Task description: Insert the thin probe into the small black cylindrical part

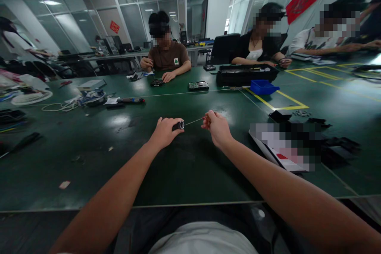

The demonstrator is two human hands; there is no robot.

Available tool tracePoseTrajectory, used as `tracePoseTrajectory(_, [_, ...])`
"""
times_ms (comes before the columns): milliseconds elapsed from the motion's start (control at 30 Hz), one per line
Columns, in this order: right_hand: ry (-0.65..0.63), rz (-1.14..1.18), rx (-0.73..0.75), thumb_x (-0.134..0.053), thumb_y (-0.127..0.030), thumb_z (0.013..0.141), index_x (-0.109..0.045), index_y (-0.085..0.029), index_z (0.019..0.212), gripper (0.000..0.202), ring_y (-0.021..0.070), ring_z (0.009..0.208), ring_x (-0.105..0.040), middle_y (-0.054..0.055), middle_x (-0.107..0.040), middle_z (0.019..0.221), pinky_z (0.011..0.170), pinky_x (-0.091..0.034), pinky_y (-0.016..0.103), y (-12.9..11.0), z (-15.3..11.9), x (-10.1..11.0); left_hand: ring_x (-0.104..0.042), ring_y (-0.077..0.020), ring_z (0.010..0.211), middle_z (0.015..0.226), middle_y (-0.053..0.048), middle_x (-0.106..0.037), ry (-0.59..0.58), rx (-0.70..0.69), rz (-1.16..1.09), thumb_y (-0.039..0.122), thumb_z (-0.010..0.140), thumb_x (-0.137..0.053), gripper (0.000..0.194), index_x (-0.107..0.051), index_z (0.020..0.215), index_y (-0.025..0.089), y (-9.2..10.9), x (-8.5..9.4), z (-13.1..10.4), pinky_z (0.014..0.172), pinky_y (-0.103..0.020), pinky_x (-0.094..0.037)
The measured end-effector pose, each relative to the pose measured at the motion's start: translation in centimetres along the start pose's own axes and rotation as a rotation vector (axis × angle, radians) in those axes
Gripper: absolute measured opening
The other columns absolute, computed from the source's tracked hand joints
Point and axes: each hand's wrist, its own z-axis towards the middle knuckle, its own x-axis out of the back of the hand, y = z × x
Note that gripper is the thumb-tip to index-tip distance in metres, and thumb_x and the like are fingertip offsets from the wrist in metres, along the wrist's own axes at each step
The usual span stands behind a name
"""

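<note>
My left hand (165, 130) is closed around a short black cylinder (177, 126) with a silvery ring at its end, which faces right. Just above the green table, my right hand (216, 126) is closed on a thin screwdriver (195, 121). A little red shows at the fingers, and the slim metal shaft points left to the cylinder's ringed end. Whether the tip touches the cylinder I cannot tell. My fingers hide most of the screwdriver's handle and the cylinder's far side.
Right of my arm lie a white sheet or envelope (264, 147) and black parts (339, 151). Further off stand a blue bin (263, 87), a long black case (247, 74) and a hard drive (198, 85). Tools (131, 101) and cables lie left. People sit across the table.
</note>
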Motion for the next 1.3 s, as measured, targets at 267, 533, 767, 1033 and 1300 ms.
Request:
tracePoseTrajectory(267, [-0.072,-0.146,0.200,-0.057,-0.045,0.089,-0.059,-0.021,0.087,0.024,0.0146,0.066,-0.060,0.001,-0.064,0.077,0.062,-0.051,0.031,0.8,-0.2,-0.3,-0.060,-0.0271,0.107,0.113,-0.005,-0.072,0.005,-0.017,-0.023,0.037,0.090,-0.067,0.037,-0.065,0.126,0.028,0.2,-0.1,-0.1,0.111,-0.055,-0.029])
tracePoseTrajectory(533, [-0.138,-0.236,0.243,-0.060,-0.051,0.088,-0.062,-0.019,0.087,0.032,0.0158,0.067,-0.064,0.004,-0.069,0.078,0.065,-0.052,0.032,-0.1,-0.9,-0.1,-0.061,-0.0273,0.109,0.116,-0.005,-0.072,0.012,-0.003,-0.051,0.041,0.090,-0.065,0.037,-0.065,0.125,0.028,0.3,-0.1,-0.2,0.113,-0.058,-0.025])
tracePoseTrajectory(767, [-0.171,-0.490,0.396,-0.057,-0.038,0.090,-0.062,-0.021,0.084,0.018,0.0164,0.065,-0.062,0.001,-0.067,0.071,0.064,-0.046,0.031,-1.1,-1.7,0.2,-0.061,-0.0278,0.108,0.116,-0.006,-0.072,0.014,0.009,-0.053,0.040,0.090,-0.066,0.039,-0.065,0.126,0.027,0.1,-0.2,-0.3,0.112,-0.058,-0.027])
tracePoseTrajectory(1033, [-0.170,-0.648,0.454,-0.044,-0.045,0.097,-0.064,-0.024,0.081,0.033,0.0176,0.061,-0.057,0.000,-0.060,0.063,0.063,-0.040,0.033,-1.1,-1.9,0.1,-0.061,-0.0280,0.109,0.113,-0.006,-0.073,0.003,0.006,-0.036,0.039,0.089,-0.067,0.038,-0.066,0.125,0.027,0.1,-0.4,-0.3,0.114,-0.058,-0.025])
tracePoseTrajectory(1300, [-0.211,-0.580,0.429,-0.043,-0.040,0.097,-0.063,-0.027,0.103,0.024,0.0185,0.066,-0.056,-0.002,-0.059,0.071,0.064,-0.040,0.032,-0.6,-1.6,0.4,-0.061,-0.0274,0.107,0.115,-0.005,-0.072,0.007,0.008,-0.059,0.040,0.090,-0.066,0.038,-0.065,0.126,0.027,0.0,-0.3,-0.4,0.112,-0.056,-0.028])
